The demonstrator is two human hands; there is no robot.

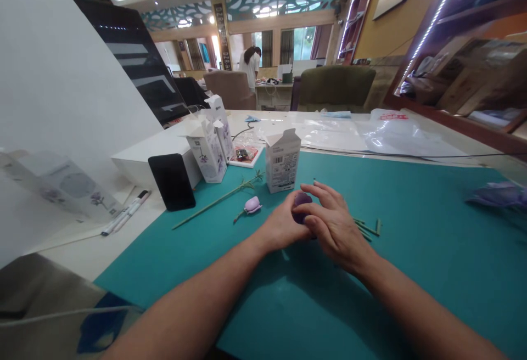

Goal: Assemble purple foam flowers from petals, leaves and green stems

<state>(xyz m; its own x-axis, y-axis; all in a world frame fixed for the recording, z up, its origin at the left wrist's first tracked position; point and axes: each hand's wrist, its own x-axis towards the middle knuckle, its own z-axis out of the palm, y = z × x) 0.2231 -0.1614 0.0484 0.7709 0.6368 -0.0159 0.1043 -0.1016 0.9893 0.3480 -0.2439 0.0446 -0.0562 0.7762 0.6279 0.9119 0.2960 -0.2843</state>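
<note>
A dark purple flower piece [302, 206] is held in my left hand [284, 225], whose fingers are wrapped round it. My right hand [335, 225] bends over the same piece, its thumb and some fingers pressing on it while the others stretch past. Part of the piece is hidden by the fingers. To the left on the green mat lie a pale lilac artificial rose bud [252, 204] and a long green flower stem [218, 202]. Several short green stem pieces [366, 228] lie just right of my right hand. Behind my hands stands an opened white box [282, 162].
A black tablet or phone [172, 181] stands upright at the left, with markers [125, 214] beside it. More flower-printed boxes [208, 151] stand behind. A lilac flower [498, 195] lies at the right edge. Clear plastic sheets [329, 132] cover the far table; a person [249, 66] stands beyond.
</note>
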